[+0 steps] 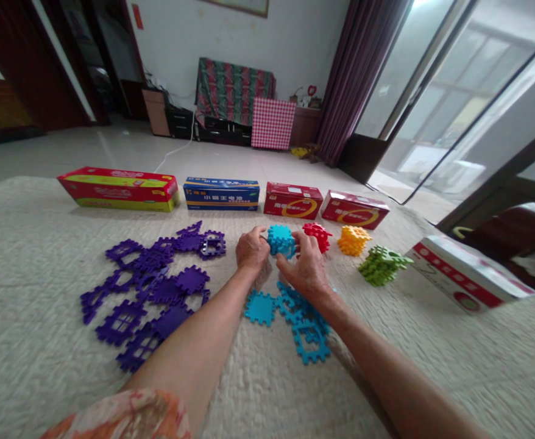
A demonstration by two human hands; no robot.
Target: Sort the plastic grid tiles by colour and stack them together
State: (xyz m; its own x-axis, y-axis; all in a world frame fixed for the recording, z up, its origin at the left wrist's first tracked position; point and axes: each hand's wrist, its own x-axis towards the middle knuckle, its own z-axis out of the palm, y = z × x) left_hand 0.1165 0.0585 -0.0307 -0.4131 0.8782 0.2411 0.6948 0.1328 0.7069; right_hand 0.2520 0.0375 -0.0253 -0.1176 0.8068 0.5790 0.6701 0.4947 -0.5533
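Between my two hands stands a stack of blue interlocking plastic tiles. My left hand is closed against its left side, and my right hand grips it from the right with thumb and fingers. Loose blue tiles lie below my right hand, with one flat blue tile just left of them. Just beyond my right hand is a red tile stack. Farther right are a yellow stack and a green stack. Purple tiles spread loosely to the left of my left arm.
Along the back of the pale quilted surface stand a red-and-yellow box, a blue box and two red boxes. A white-and-red box sits at the right. Beyond are a cloth-covered cabinet and a glass door.
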